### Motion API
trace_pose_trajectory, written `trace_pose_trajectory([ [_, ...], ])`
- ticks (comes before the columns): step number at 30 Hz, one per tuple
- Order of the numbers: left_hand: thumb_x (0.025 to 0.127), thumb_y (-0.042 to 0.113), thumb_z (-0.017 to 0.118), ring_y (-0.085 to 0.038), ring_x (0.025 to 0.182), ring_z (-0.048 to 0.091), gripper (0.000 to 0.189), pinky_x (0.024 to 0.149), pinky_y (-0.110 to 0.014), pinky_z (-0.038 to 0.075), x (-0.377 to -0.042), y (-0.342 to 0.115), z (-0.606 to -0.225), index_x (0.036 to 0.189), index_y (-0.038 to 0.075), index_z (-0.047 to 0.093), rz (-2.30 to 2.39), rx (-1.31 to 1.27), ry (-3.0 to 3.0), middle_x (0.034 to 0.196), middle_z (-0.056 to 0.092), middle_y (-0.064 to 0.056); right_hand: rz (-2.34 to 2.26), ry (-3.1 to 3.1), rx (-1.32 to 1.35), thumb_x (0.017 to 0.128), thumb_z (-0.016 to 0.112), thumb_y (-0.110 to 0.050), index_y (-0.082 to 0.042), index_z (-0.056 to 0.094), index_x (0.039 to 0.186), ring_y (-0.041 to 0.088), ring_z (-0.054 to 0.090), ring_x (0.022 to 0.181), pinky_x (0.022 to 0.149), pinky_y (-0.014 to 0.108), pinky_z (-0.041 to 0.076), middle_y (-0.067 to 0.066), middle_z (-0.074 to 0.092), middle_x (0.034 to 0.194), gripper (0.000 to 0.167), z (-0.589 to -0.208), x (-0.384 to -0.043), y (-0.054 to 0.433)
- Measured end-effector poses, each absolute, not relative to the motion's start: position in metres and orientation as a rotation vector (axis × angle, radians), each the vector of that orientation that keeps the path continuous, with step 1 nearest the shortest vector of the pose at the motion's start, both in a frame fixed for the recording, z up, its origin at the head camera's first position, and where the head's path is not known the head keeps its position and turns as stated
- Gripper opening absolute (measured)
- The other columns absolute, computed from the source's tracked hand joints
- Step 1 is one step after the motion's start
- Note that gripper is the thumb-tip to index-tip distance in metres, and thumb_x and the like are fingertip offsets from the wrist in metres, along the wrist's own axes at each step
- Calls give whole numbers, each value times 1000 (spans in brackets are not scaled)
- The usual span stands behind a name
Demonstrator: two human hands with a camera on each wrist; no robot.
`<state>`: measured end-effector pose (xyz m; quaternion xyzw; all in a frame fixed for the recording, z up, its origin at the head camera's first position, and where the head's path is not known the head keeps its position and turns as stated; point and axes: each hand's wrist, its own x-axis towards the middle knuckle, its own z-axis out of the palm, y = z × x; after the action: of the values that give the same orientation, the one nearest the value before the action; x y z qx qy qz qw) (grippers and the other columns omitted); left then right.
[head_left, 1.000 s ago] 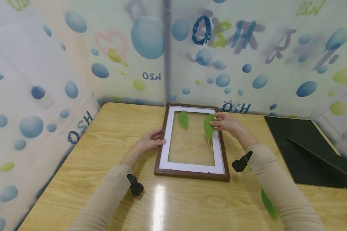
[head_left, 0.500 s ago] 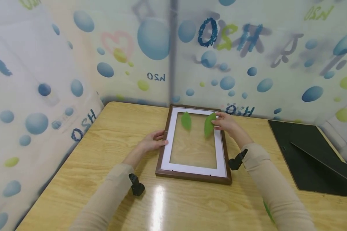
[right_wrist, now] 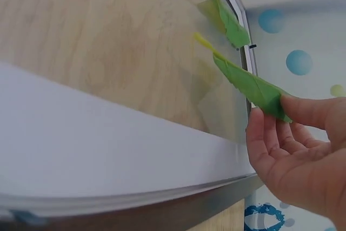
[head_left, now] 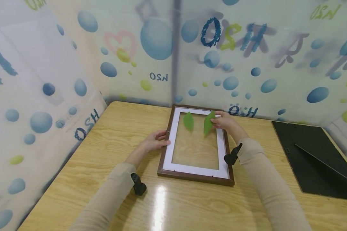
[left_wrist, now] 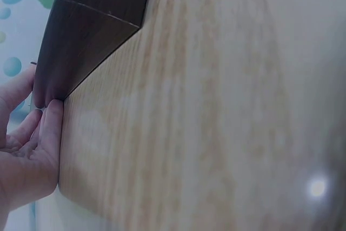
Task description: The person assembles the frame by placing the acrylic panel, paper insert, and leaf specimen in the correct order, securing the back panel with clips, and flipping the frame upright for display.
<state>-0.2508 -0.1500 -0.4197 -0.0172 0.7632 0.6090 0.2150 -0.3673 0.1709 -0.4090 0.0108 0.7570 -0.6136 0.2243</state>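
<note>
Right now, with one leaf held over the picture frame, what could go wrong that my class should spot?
The right hand pinches a pointed green leaf by one end, so it might slip or tear.
It could brush the other green leaf nearby on the clear flat pane.
The left hand holds the brown rectangular picture frame by its edge; a tug might slide it.

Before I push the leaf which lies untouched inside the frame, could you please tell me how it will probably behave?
The untouched leaf looks thin, so it is probably light and bends easily. The clear pane under it looks smooth, so the leaf may slide at a slight push. Its broad shape makes rolling unlikely.
</note>
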Motion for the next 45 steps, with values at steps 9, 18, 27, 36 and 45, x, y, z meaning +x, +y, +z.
trace_pose_trajectory([
  [9,84,16,66,-27,133,35,68,107,-38,35,-250,-148,-421,142,10,30,1638,-67,2144,145,36,-14,-1631,2081,152,82,68,-13,-7,34,137,22,65,84,74,30,56,16,59,108,65,-477,-431,189],
  [18,85,17,65,-26,135,33,69,108,-39,34,-252,-150,-420,143,11,28,1667,-66,2117,147,34,-13,-1460,2258,237,94,47,-20,1,13,145,34,44,125,99,35,45,29,31,142,64,-365,-345,142],
  [27,87,14,62,-28,136,30,68,109,-40,32,-255,-149,-420,144,8,26,1679,-39,2109,147,31,-16,-1487,2280,136,95,46,-18,1,22,143,36,39,129,105,40,37,25,32,143,57,-348,-318,166],
  [36,88,16,61,-28,137,28,69,111,-39,30,-256,-150,-419,145,9,23,1643,-39,2109,149,28,-15,-1180,2304,-214,96,43,-35,2,29,138,38,48,119,100,46,43,28,45,131,57,-358,-300,222],
  [45,87,18,63,-27,137,29,71,110,-39,31,-256,-150,-419,145,11,23,1651,-75,2084,149,28,-13,-906,2265,-352,93,50,-38,-1,33,137,28,57,109,92,42,48,22,54,125,60,-351,-267,261],
])
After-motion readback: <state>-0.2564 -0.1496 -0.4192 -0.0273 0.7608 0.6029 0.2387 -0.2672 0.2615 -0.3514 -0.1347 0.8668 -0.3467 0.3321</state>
